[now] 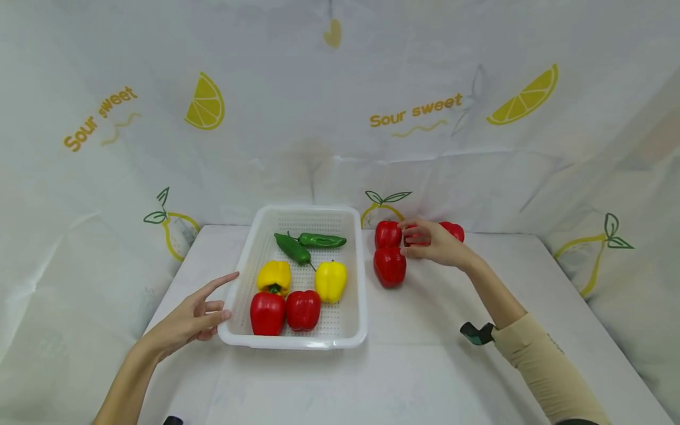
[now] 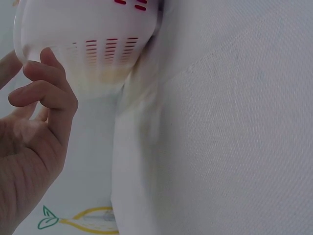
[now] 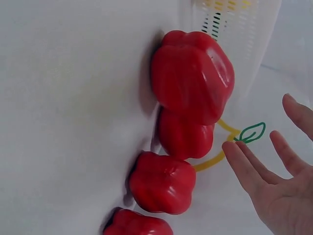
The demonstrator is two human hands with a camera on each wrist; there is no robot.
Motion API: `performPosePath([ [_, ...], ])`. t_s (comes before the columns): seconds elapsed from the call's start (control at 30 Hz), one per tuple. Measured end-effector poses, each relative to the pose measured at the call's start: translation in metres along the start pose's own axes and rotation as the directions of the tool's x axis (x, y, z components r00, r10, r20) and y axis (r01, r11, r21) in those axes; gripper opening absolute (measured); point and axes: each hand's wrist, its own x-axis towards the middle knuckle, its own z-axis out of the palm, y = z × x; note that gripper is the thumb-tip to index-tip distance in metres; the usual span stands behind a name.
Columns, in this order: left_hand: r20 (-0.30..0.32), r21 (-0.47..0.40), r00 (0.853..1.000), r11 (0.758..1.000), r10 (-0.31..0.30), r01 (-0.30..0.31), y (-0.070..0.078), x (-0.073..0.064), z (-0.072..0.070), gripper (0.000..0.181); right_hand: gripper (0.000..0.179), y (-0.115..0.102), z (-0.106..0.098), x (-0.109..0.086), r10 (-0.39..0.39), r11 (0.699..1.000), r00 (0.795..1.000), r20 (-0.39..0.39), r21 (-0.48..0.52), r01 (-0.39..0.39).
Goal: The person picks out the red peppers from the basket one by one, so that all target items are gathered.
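Observation:
A white perforated plastic basket (image 1: 363,295) stands on the table. In it lie two green peppers (image 1: 322,240), two yellow bell peppers (image 1: 330,282) and two red bell peppers (image 1: 303,310). My left hand (image 1: 193,316) is at the basket's left rim, fingertips by the edge, index finger extended and other fingers loosely bent. To the right of the basket, several red bell peppers (image 1: 389,267) lie on the table. My right hand (image 1: 438,243) hovers over them with fingers spread; in the right wrist view it is apart from the red bell peppers (image 3: 164,183) and holds nothing.
A white cloth with lemon prints (image 1: 297,88) hangs behind and at both sides of the table (image 1: 425,366). A dark strap piece (image 1: 476,333) sticks out at the right sleeve (image 1: 547,360).

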Motion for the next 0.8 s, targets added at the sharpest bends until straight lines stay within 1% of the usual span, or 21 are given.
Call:
performPosePath([
  [0.17,0.002,-0.005,1.0,1.0,0.002,-0.002,0.0,0.0,0.0,0.076,0.068,-0.008,0.0,0.0,-0.003,1.0,1.0,-0.002,0.028,0.003],
  [0.37,-0.004,-0.005,1.0,1.0,-0.007,0.007,0.0,0.0,0.001,0.076,0.068,-0.024,0.007,0.001,-0.048,0.998,0.999,0.007,0.051,0.048],
  [0.5,-0.01,0.0,1.0,1.0,-0.018,0.018,0.0,-0.001,0.001,0.077,0.064,-0.037,0.014,0.003,-0.094,0.994,0.995,0.019,0.054,0.093],
  [0.63,-0.014,0.001,1.0,1.0,-0.02,0.02,0.001,0.0,0.001,0.077,0.066,-0.05,0.024,0.005,-0.127,0.991,0.991,0.033,0.032,0.126],
  [0.8,-0.016,0.006,1.0,1.0,-0.02,0.02,0.001,0.0,0.001,0.077,0.065,-0.067,0.037,0.009,-0.171,0.985,0.982,0.076,0.05,0.167],
])
